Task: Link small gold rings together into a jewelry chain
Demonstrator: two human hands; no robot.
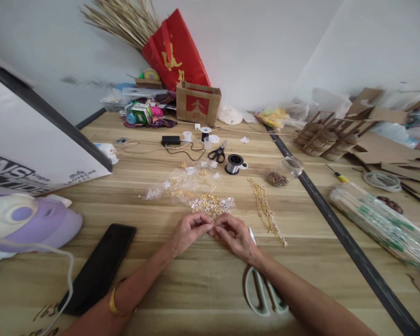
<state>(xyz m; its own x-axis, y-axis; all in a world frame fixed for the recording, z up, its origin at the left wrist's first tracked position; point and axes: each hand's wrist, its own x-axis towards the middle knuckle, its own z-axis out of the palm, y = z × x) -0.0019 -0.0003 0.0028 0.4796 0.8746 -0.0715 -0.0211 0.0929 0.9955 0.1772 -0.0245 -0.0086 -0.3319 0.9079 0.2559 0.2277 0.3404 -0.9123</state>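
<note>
My left hand and my right hand meet fingertip to fingertip, thumbs and index fingers pinched on something tiny that I cannot make out. Just beyond them lies a pile of small gold and silver beads, partly hidden by my fingers. Gold bead chains lie stretched on the table right of the pile. White-handled scissors are partly under my right forearm, one blade tip showing beside the wrist. Small clear bags of beads and findings are scattered beyond the pile.
A wire spool, black scissors and a jar of brown beads stand farther back. A black phone lies left, near a purple-and-white appliance and a large white box. Bundled sticks lie right of the dark strip.
</note>
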